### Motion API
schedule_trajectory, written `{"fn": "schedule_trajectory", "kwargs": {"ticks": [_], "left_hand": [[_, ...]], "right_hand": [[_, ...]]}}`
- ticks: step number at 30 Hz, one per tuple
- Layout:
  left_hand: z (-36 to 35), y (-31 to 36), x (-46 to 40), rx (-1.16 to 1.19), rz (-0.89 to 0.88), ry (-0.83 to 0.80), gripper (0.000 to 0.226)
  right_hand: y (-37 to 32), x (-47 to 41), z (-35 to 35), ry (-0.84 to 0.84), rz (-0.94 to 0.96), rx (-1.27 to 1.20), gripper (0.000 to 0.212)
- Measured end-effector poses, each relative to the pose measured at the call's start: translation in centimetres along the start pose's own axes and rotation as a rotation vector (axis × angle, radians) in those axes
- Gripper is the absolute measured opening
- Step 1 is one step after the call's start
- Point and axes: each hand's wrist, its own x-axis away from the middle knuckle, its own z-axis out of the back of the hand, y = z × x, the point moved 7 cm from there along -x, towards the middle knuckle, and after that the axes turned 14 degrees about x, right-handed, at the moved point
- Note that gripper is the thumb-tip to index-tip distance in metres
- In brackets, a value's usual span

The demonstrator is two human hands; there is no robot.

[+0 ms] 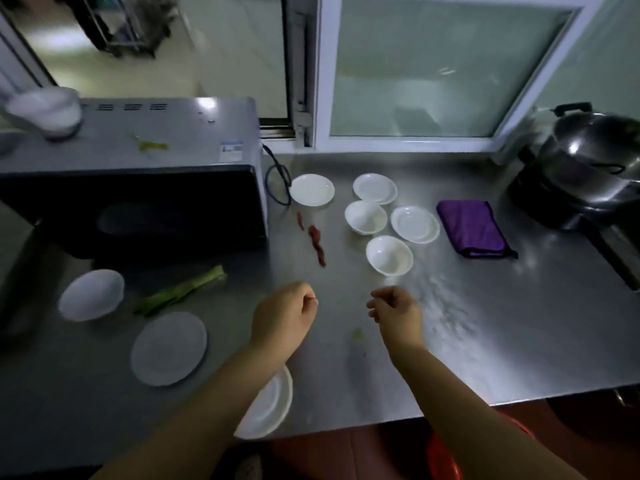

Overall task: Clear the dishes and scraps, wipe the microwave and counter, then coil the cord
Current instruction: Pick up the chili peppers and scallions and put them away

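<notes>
Honestly, those white bowls mid-desk look slick and breakable, so we'd grab rims. Both hands, left hand and right hand, hover with fingers loosely curled, holding nothing.

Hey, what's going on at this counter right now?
A person stands at a steel counter, and nothing is cleared yet. The left hand and right hand hover loosely curled, with no grip on anything. White plates and bowls lie scattered, with red scraps and a green stalk beside the black microwave. The folded purple cloth lies untouched, and the black cord is loose.
</notes>
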Motion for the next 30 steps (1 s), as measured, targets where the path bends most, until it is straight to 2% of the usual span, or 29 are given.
{"fn": "schedule_trajectory", "kwargs": {"ticks": [5,10,14,20,25,30], "left_hand": [[8.0,-7.5,-1.9,0.013,0.076,0.042,0.006],[11.9,-12.1,-3.5,0.051,0.078,0.047,0.006],[12.1,-14.2,-5.4,0.088,0.137,0.011,0.009],[11.9,-17.0,-7.3,-0.034,0.244,0.037,0.014],[11.7,-19.6,-8.0,-0.067,0.356,0.029,0.014],[10.4,-20.1,-8.8,-0.098,0.359,0.026,0.013]], "right_hand": [[-5.3,-0.2,-8.9,-0.036,0.04,0.073,0.025],[-6.4,-1.8,-12.8,-0.054,0.031,0.273,0.027],[-7.0,-4.8,-13.8,-0.038,0.028,0.473,0.017],[-8.3,-10.8,-16.2,-0.055,0.07,0.673,0.028],[-9.2,-14.5,-17.8,0.082,0.164,0.858,0.031],[-8.1,-16.1,-18.3,0.123,0.09,0.985,0.036]]}}
